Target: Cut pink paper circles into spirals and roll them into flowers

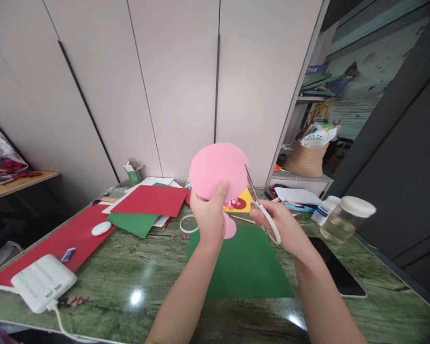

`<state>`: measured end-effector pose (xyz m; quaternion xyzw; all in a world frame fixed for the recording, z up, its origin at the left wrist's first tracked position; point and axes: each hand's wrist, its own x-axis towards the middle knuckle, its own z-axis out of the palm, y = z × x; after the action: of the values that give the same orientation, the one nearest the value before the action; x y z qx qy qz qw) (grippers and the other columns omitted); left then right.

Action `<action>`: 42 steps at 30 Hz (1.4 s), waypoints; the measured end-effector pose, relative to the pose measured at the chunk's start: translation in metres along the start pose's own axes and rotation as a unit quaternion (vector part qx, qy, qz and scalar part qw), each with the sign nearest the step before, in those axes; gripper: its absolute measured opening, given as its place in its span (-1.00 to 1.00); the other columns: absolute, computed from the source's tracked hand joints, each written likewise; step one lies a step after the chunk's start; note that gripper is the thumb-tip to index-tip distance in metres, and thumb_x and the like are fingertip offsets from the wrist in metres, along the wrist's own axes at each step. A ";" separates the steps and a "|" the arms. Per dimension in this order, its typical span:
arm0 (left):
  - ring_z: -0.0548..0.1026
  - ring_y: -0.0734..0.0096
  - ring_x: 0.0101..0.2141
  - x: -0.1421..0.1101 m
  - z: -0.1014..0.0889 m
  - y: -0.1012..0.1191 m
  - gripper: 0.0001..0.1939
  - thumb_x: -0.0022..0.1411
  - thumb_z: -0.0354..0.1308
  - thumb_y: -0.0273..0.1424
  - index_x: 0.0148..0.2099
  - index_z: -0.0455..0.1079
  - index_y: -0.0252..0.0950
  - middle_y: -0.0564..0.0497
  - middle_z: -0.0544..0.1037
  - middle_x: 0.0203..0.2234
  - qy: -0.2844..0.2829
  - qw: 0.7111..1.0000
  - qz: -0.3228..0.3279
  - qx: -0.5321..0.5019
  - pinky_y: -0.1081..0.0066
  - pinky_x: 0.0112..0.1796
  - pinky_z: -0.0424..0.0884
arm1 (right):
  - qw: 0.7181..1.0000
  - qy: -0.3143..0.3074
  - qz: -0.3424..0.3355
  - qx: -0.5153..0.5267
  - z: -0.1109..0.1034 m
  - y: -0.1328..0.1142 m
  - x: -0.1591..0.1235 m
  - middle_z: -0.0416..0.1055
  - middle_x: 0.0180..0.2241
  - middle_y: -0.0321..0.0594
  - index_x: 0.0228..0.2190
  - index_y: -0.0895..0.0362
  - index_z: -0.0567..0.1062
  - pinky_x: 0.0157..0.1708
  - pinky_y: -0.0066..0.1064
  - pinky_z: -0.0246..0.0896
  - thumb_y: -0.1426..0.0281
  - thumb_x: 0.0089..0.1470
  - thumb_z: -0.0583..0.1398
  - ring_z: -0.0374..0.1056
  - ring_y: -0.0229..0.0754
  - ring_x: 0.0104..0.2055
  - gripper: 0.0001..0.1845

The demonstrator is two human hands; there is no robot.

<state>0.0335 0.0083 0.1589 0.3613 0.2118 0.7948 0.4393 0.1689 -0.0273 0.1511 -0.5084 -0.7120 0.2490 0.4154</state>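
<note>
My left hand (pixel 209 213) is closed on a round pink paper shape (pixel 217 169), holding it up above the table with the thumb on its front. My right hand (pixel 281 224) grips white-handled scissors (pixel 261 206); their blades point up and touch the pink paper's right edge. A strip of pink paper (pixel 230 228) hangs below my left hand. Both hands hover over a green paper sheet (pixel 245 263) lying on the green marble table (pixel 129 272).
Red (pixel 152 199) and green (pixel 134 223) sheets lie at the left, with a white mouse (pixel 101 228) and a white device (pixel 43 283) with a cable. A dark tablet (pixel 338 272), a glass jar (pixel 347 220) and a white bottle (pixel 324 210) stand at right. A tape ring (pixel 186 223) lies behind.
</note>
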 end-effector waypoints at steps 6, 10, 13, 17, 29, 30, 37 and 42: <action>0.49 0.23 -0.08 0.000 -0.001 -0.002 -0.52 -0.01 0.32 -0.36 0.00 0.36 -0.30 -0.15 0.50 -0.07 -0.010 1.000 0.002 -0.002 0.30 -0.09 0.44 | 1.000 0.000 -0.002 0.000 0.000 0.000 0.001 0.02 -0.63 -0.41 -0.62 0.12 0.18 -0.57 -0.46 -0.19 0.10 0.06 0.11 -0.07 -0.36 -0.58 -0.58; 0.49 0.22 -0.07 0.001 -0.002 -0.002 -0.52 0.00 0.31 -0.35 0.00 0.35 -0.31 -0.16 0.51 -0.08 -0.025 1.000 -0.007 0.006 0.30 -0.08 0.43 | 1.000 0.001 -0.014 -0.013 -0.001 0.000 0.000 0.08 -0.63 -0.39 -0.63 0.13 0.20 -0.56 -0.45 -0.17 0.12 0.08 0.09 -0.02 -0.34 -0.57 -0.58; 0.49 0.22 -0.07 0.002 -0.003 -0.003 -0.50 -0.01 0.32 -0.35 0.00 0.35 -0.31 -0.16 0.50 -0.06 -0.032 0.999 -0.009 0.013 0.31 -0.08 0.43 | 1.000 0.006 -0.024 -0.016 -0.001 0.000 0.000 0.11 -0.63 -0.37 -0.62 0.13 0.21 -0.54 -0.45 -0.14 0.12 0.09 0.08 0.01 -0.32 -0.55 -0.59; 0.49 0.22 -0.08 0.002 -0.003 -0.003 -0.51 -0.02 0.32 -0.34 -0.01 0.36 -0.32 -0.17 0.50 -0.07 -0.038 0.999 -0.014 0.020 0.31 -0.10 0.43 | 1.000 0.008 -0.027 -0.013 -0.001 -0.002 0.001 0.12 -0.62 -0.36 -0.61 0.13 0.23 -0.53 -0.45 -0.11 0.11 0.09 0.08 0.02 -0.32 -0.55 -0.59; 0.49 0.24 -0.08 0.001 -0.001 -0.002 -0.47 -0.02 0.32 -0.35 0.03 0.33 -0.29 -0.16 0.49 -0.04 -0.028 0.999 -0.007 0.019 0.33 -0.10 0.44 | 1.000 -0.002 -0.021 0.015 -0.002 -0.003 0.000 0.10 -0.60 -0.36 -0.59 0.14 0.27 -0.54 -0.45 -0.13 0.11 0.09 0.09 -0.02 -0.32 -0.54 -0.60; 0.48 0.24 -0.07 0.001 -0.001 -0.001 -0.47 -0.01 0.32 -0.35 0.03 0.33 -0.28 -0.16 0.48 -0.03 -0.027 1.000 -0.006 0.014 0.33 -0.09 0.44 | 1.000 -0.003 -0.021 0.014 -0.002 -0.003 0.000 0.10 -0.60 -0.36 -0.59 0.14 0.27 -0.54 -0.45 -0.13 0.09 0.09 0.08 -0.02 -0.32 -0.54 -0.59; 0.46 0.22 -0.02 0.001 0.001 -0.001 -0.48 -0.01 0.31 -0.35 0.03 0.32 -0.27 -0.15 0.48 -0.03 -0.021 1.000 0.000 -0.008 0.32 -0.05 0.42 | 1.000 -0.003 -0.018 0.009 -0.003 0.000 0.001 0.08 -0.62 -0.37 -0.62 0.13 0.21 -0.56 -0.45 -0.16 0.05 0.07 0.09 -0.03 -0.33 -0.56 -0.55; 0.45 0.23 -0.01 0.001 0.002 -0.002 -0.50 0.03 0.29 -0.35 0.04 0.31 -0.26 -0.15 0.47 -0.01 -0.020 1.000 0.008 -0.018 0.30 -0.02 0.40 | 1.000 0.000 -0.014 -0.001 -0.003 0.002 0.001 0.08 -0.63 -0.39 -0.63 0.13 0.20 -0.56 -0.45 -0.18 0.05 0.05 0.11 -0.03 -0.34 -0.57 -0.54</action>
<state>0.0354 0.0099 0.1594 0.3707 0.1854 0.7945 0.4438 0.1722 -0.0262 0.1517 -0.4986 -0.7196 0.2421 0.4182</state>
